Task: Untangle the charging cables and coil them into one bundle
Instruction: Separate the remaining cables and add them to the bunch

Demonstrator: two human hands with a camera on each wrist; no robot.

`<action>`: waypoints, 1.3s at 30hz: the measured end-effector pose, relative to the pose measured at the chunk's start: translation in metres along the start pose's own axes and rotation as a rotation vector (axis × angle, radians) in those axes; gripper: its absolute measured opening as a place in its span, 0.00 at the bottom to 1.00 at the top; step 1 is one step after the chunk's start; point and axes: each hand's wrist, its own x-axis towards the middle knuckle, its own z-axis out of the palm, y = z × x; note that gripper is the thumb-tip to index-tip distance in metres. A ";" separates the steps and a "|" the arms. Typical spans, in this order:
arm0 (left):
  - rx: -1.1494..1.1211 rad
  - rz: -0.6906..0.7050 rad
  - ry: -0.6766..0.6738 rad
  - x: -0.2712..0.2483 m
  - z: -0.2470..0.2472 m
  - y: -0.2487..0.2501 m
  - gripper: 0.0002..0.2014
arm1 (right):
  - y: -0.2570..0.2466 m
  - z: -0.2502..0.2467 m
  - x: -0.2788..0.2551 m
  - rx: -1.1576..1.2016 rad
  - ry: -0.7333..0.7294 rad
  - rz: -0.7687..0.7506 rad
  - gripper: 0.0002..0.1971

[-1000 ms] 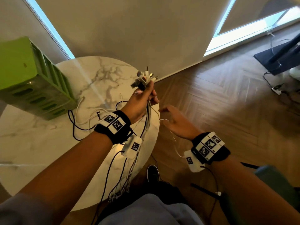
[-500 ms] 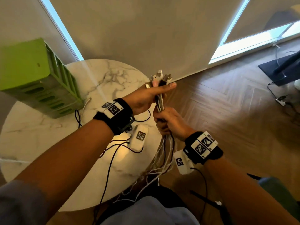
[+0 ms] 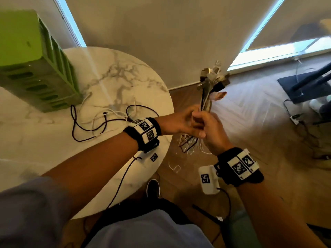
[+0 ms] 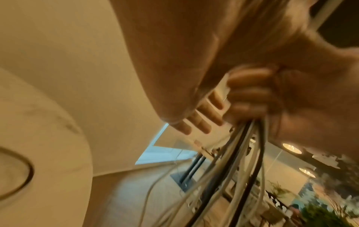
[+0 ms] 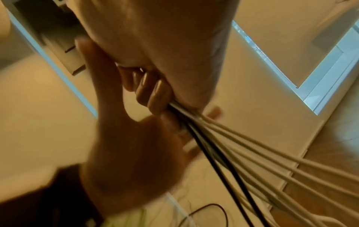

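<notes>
A bundle of white and black charging cables (image 3: 206, 102) stands upright in the air past the table's right edge, its plugs (image 3: 213, 77) fanned out at the top. My right hand (image 3: 209, 129) grips the bundle, with its fingers (image 5: 151, 92) curled round the strands (image 5: 252, 153). My left hand (image 3: 175, 122) meets it from the left. Its fingers (image 4: 202, 121) lie nearly straight against the cables (image 4: 242, 153) just under the right fist. The loose tails (image 3: 188, 142) hang below both hands toward the floor. More black and white cables (image 3: 107, 119) lie spread on the marble table (image 3: 125, 72).
A green slotted crate (image 3: 35, 59) stands at the table's far left. The wooden floor (image 3: 250, 122) lies to the right, with a dark stand (image 3: 304, 83) and its floor wires far right. A white cable piece (image 3: 174, 168) lies on the floor, and my shoe (image 3: 153, 188) is below.
Both hands have moved right, off the table edge. The right hand now grips the bundle alone; the left has let go of the plug end and lies beside the right fist.
</notes>
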 end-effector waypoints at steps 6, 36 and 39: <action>0.384 0.028 0.064 0.040 0.011 -0.054 0.24 | -0.035 -0.014 -0.013 0.438 0.016 0.020 0.16; -0.001 0.156 0.042 0.037 0.015 0.017 0.31 | -0.042 -0.078 -0.006 0.005 -0.221 0.340 0.19; -0.109 0.202 0.103 0.044 0.026 0.047 0.19 | -0.035 -0.059 -0.007 -0.081 -0.294 0.357 0.21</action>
